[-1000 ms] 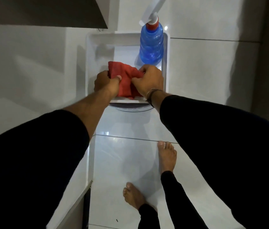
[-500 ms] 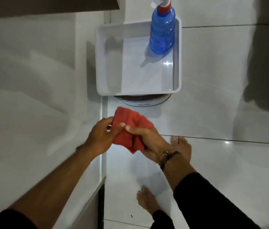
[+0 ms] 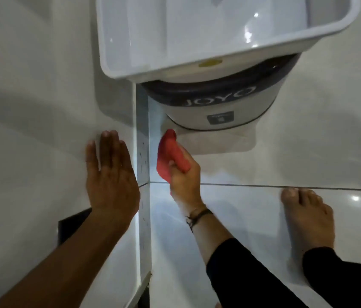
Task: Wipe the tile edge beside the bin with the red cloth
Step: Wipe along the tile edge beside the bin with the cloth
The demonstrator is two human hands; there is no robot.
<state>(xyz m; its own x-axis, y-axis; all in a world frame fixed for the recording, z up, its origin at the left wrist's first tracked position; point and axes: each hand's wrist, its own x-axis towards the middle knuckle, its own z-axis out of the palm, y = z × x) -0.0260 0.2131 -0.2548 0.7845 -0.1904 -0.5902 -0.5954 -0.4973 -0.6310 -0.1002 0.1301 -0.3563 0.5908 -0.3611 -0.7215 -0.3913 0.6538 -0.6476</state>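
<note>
Tray [image 3: 130, 70] atop bin [image 3: 217, 107], seemingly empty.

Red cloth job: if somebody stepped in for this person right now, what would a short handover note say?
Left hand: open, flat on the white tiled ledge, holding nothing.
Right hand: closed on the red cloth, low by the tile edge, just in front of the bin.
A white tray sits on top of the bin.
Done: cloth brought to the spot.
Left: wipe along the edge; whether the cloth is already touching it is unclear.
</note>
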